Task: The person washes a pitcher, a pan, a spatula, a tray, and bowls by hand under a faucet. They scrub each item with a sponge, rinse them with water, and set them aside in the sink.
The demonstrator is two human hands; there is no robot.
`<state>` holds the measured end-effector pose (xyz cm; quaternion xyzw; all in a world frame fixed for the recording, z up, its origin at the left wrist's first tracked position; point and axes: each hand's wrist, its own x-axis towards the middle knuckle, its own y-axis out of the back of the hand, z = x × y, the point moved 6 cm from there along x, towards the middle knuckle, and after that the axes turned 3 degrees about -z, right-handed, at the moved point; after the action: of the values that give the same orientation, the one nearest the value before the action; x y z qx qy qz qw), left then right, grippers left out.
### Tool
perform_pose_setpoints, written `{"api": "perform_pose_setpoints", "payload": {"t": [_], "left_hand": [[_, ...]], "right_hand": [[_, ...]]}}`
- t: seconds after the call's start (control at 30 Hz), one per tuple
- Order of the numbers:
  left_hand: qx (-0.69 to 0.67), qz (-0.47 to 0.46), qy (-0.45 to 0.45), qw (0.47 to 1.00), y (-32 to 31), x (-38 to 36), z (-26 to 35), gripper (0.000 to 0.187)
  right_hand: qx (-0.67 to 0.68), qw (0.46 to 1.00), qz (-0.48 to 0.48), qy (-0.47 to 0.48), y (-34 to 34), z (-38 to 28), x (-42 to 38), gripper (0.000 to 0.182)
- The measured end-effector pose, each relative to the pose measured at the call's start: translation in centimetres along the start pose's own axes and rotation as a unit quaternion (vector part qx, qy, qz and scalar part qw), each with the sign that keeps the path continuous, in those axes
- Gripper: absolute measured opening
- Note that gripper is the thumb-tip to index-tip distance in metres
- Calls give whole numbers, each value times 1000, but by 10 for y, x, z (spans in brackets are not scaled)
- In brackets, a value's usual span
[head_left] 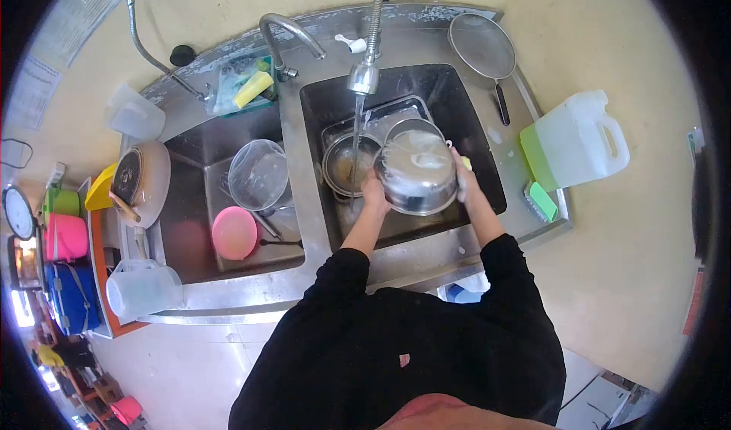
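Observation:
Over the right sink basin (pixel 480 194), my left hand (pixel 374 194) and my right hand (pixel 468 185) hold a shiny metal bowl (pixel 417 172) from its two sides. Its rounded outside faces up, with whitish patches on it. Something small and yellow (pixel 466 162) shows by my right fingers. Water runs from the spring-neck faucet (pixel 364 78) just left of the bowl, into a metal pan (pixel 344 163) in the basin. Behind the bowl, part of another round metal vessel (pixel 413 127) and a rectangular tray (pixel 415 104) are visible.
The left basin (pixel 186 239) holds a clear round container (pixel 259 175) and a pink bowl (pixel 234 233). A jug of green liquid (pixel 571 144), a green brush (pixel 541 201) and a strainer (pixel 482 45) are at the right. A yellow sponge (pixel 253 89) lies behind the basins.

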<state>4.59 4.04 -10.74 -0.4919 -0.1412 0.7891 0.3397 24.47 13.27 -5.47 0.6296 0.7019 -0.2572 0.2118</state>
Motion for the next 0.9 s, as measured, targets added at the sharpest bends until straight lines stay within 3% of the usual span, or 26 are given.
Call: {"api": "perform_pose_setpoints", "payload": {"t": [0.03, 0.07, 0.1, 0.17, 0.2, 0.23, 0.3, 0.37, 0.43, 0.47, 0.6, 0.7, 0.73, 0.83, 0.87, 0.9], "left_hand": [[14, -32, -4, 999, 4, 10, -8, 54], [28, -65, -9, 997, 10, 22, -19, 61], [42, -95, -15, 994, 14, 29, -25, 68], [64, -134, 102, 984, -15, -6, -14, 74], [76, -152, 164, 972, -30, -29, -8, 77], [109, -159, 176, 965, -39, -40, -1, 80], [171, -177, 199, 949, -54, -49, 6, 88], [143, -216, 165, 952, -57, -44, 11, 75], [115, -262, 148, 947, -56, -46, 22, 69], [101, -221, 141, 960, -46, -32, 18, 62], [241, -192, 77, 948, -6, 15, -9, 53], [280, -151, 55, 947, -3, -2, 1, 50], [290, -154, 53, 943, -2, 2, -2, 51], [304, -156, 49, 938, 0, 6, -16, 52], [298, -153, 44, 941, -2, 7, -22, 53], [291, -150, 40, 944, -4, 8, -25, 54]], "right_hand": [[161, 972, -152, -80, -15, -4, -4, 44], [167, 966, -190, -57, -9, -5, 11, 51], [128, 972, -195, -23, -8, -13, 6, 50], [52, 976, -207, 48, -14, -44, -15, 49], [22, 978, -194, 73, -18, -50, -27, 35], [-105, 961, -222, 128, -31, -59, -43, 31], [-355, 868, -264, 227, -62, -67, -74, 23], [-397, 776, -351, 341, -87, -54, -88, 15], [-487, 711, -327, 389, -93, -37, -91, 17], [-521, 656, -326, 437, -92, -24, -82, 22], [-684, 547, -340, 343, -95, -7, -87, 29], [-606, 676, -335, 252, -78, 14, -47, 36], [-695, 618, -273, 244, -71, 12, -28, 47], [-704, 674, -162, 155, -71, 8, -3, 48], [-651, 689, -253, 193, -85, 24, -4, 56], [-645, 667, -306, 211, -85, 37, -7, 55]]}}
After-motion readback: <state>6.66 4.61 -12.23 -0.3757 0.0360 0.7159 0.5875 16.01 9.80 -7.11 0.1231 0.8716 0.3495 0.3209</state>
